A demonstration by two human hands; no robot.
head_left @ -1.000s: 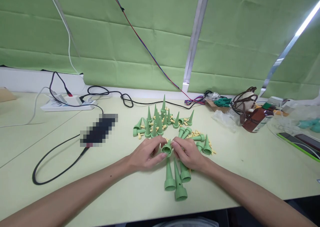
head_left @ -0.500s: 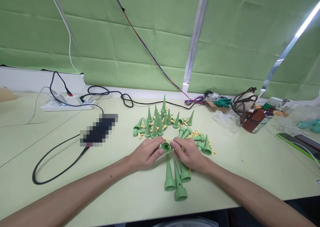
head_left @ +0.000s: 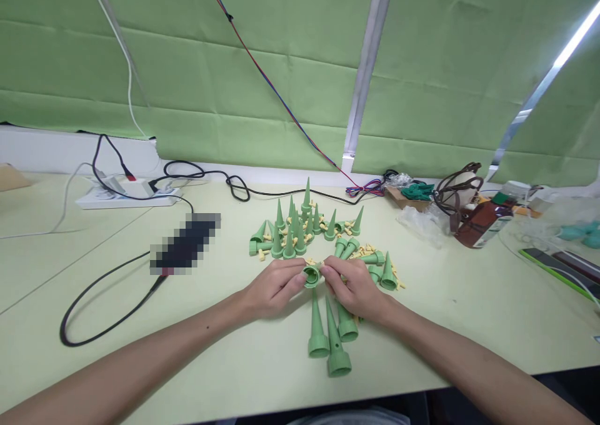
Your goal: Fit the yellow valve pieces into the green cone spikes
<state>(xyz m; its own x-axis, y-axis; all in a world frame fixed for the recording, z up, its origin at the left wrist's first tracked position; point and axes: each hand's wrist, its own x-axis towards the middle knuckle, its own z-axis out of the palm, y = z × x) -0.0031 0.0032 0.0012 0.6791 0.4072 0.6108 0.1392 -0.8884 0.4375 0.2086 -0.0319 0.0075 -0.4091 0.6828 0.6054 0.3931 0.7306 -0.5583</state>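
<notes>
My left hand (head_left: pixel 272 289) is closed around a green plastic plant-watering spike (head_left: pixel 311 279), its hollow round end facing me. My right hand (head_left: pixel 352 286) pinches close against the right side of that spike; what its fingertips hold is hidden. A bit of yellow shows behind the fingers. Below the hands, several loose spikes lie on the table, among them one green spike (head_left: pixel 317 334) and a spike with a small hole (head_left: pixel 338 350). Beyond the hands stands a cluster of upright green spikes (head_left: pixel 289 240), with small yellow valve pieces (head_left: pixel 370 250) scattered among and beside them.
On the left lie a blurred-out dark device (head_left: pixel 187 240) with a black cable and a white power strip (head_left: pixel 126 197). At the right are a brown bottle (head_left: pixel 485 222), a plastic bag (head_left: pixel 422 225) and a green-edged device (head_left: pixel 557 275). A green curtain (head_left: pixel 290 87) hangs behind.
The open end of the held spike has tilted slightly between my fingers, and my left thumb has shifted a little. Both hands otherwise keep their places.
</notes>
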